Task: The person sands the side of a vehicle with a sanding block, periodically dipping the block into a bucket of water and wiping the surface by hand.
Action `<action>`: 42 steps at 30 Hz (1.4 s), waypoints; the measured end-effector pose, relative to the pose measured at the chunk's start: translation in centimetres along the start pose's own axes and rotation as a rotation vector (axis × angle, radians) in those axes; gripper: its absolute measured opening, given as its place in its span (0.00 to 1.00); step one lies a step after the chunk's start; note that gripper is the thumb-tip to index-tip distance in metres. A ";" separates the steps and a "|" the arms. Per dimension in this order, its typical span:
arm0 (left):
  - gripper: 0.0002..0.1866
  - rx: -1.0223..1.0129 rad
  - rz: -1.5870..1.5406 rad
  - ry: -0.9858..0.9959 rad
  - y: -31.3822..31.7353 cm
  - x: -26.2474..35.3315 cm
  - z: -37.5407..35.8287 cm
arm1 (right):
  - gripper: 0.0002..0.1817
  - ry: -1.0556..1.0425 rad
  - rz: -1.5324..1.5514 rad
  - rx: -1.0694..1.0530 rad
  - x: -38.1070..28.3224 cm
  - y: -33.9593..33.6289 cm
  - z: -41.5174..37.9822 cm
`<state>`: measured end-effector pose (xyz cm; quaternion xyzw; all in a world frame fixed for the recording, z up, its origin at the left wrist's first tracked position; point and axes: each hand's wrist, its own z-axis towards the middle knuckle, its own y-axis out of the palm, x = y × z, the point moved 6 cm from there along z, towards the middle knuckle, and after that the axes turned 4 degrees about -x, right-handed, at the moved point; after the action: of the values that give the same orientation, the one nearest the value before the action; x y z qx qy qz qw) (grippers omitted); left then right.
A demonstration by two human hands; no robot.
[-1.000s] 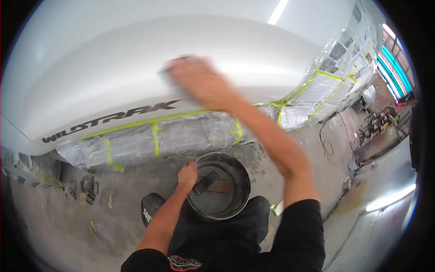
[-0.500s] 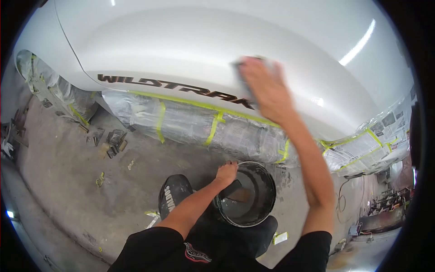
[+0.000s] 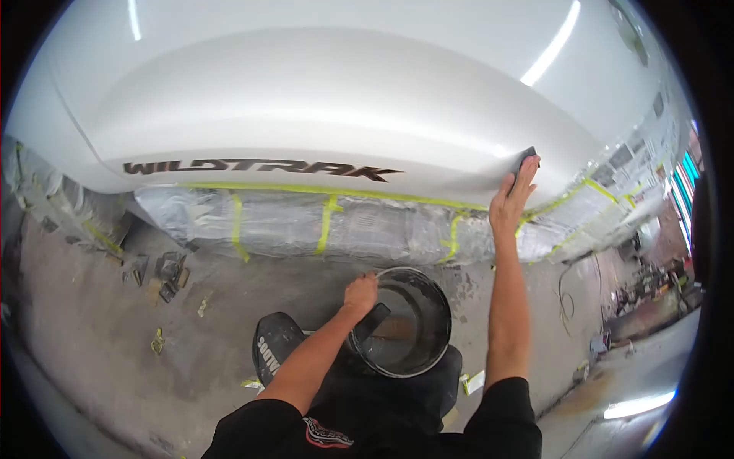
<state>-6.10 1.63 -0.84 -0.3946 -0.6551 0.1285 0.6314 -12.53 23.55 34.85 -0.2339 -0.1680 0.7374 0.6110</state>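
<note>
My right hand (image 3: pixel 512 197) presses a dark, thin pad (image 3: pixel 529 154) against the lower right part of the white car panel (image 3: pixel 306 84). The pad's tip shows beyond the fingers. My left hand (image 3: pixel 362 291) is wrapped round the rim of a black bucket (image 3: pixel 440 306) between my knees. Inside the bucket a dark flat piece (image 3: pixel 372 321) leans against the left wall, with some liquid at the bottom. Dark WILDTRAK lettering (image 3: pixel 260 166) runs along the panel's lower edge, left of my right hand.
Plastic and newspaper masking (image 3: pixel 375 229) with yellow-green tape covers the area below the panel. Dark blocks (image 3: pixel 171 272) lie on the concrete floor (image 3: pixel 99 321) at left. A thin hose (image 3: pixel 566 298) and a cluttered rack (image 3: pixel 650 306) are at right.
My right hand has moved right and down along the panel with the pad. The view has shifted to the right. My left hand stays on the bucket's rim.
</note>
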 end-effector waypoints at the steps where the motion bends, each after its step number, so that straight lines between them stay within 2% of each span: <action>1: 0.14 -0.003 0.007 0.003 0.1 -0.1 -0.3 | 0.32 0.161 0.008 0.077 1.9 0.4 -0.5; 3: 0.15 -0.040 0.045 -0.020 -0.5 -0.3 -0.1 | 0.34 0.355 0.161 0.177 -3.7 2.7 0.3; 4: 0.16 -0.085 0.072 -0.046 -0.6 -0.2 -0.2 | 0.35 0.255 0.290 0.265 -9.3 4.2 0.7; 5: 0.16 -0.136 0.104 -0.064 -0.4 -0.1 -0.3 | 0.36 0.231 0.175 0.197 -15.8 4.9 0.9; 6: 0.17 0.153 0.064 0.282 0.0 -0.2 -0.8 | 0.41 0.172 0.044 0.092 -20.4 7.5 0.4; 7: 0.17 0.281 0.032 0.452 0.1 -0.1 -1.2 | 0.42 0.115 0.306 0.058 -25.1 7.0 -0.2; 8: 0.18 0.411 0.023 0.621 0.3 0.0 -1.9 | 0.42 0.099 0.252 0.011 -26.3 6.9 -0.7; 9: 0.18 0.384 0.054 0.605 -0.5 0.7 -2.4 | 0.43 0.086 0.207 -0.043 -26.1 6.8 -0.9; 11: 0.18 0.263 0.087 0.410 -1.7 1.4 -2.4 | 0.42 0.241 0.155 0.095 -18.7 4.9 -0.5; 13: 0.17 0.079 0.083 0.050 -1.5 0.8 -1.1 | 0.39 0.441 0.103 0.227 -7.3 2.8 0.5; 15: 0.17 0.072 0.102 0.061 -1.6 0.7 -0.9 | 0.36 0.695 0.123 0.203 3.4 -1.0 2.3; 16: 0.16 0.101 0.098 0.069 -1.8 0.9 -0.9 | 0.36 0.726 0.136 0.224 4.6 -1.0 3.3; 18: 0.16 0.111 0.101 0.075 -1.3 1.2 -1.0 | 0.36 0.784 0.161 0.252 5.5 -1.9 4.2; 19: 0.16 0.087 0.121 0.077 -1.2 0.9 -1.3 | 0.36 0.762 0.131 0.234 3.1 -0.4 4.1; 22: 0.16 0.116 0.148 0.131 -1.4 1.2 -0.6 | 0.40 0.380 0.016 0.166 -9.3 3.0 1.5; 23: 0.16 0.128 0.149 0.148 -1.4 1.2 -0.9 | 0.39 0.340 0.142 0.113 -11.3 3.0 0.4; 25: 0.16 0.126 0.159 0.148 -1.4 0.9 -1.0 | 0.38 0.337 -0.023 0.134 -7.4 2.6 0.4; 29: 0.15 0.108 0.179 0.138 -1.4 1.1 -0.4 | 0.35 0.731 0.162 0.268 10.8 -3.0 3.2; 32: 0.15 0.106 0.160 0.102 -1.5 1.5 -0.9 | 0.35 0.768 0.142 0.255 9.8 -2.3 4.0; 34: 0.15 0.104 0.169 0.143 -1.5 1.2 -0.8 | 0.36 0.539 0.022 0.269 2.4 -0.2 2.9; 36: 0.15 0.108 0.178 0.158 -1.4 1.4 -0.7 | 0.36 0.321 0.113 0.197 -4.0 0.4 0.8; 39: 0.15 0.116 0.209 0.140 -1.6 1.4 -0.8 | 0.35 0.433 0.010 0.274 3.0 -0.7 2.0; 41: 0.15 0.134 0.228 0.129 -1.6 1.6 -0.6 | 0.35 0.771 0.163 0.306 11.0 -3.0 3.8; 42: 0.15 0.120 0.221 0.129 -1.7 1.6 -0.2 | 0.35 0.820 0.237 0.278 12.4 -4.4 4.7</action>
<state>-6.32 1.52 1.46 -0.4333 -0.5569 0.2107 0.6766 -13.29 36.70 39.36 -0.4402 0.2165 0.6644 0.5639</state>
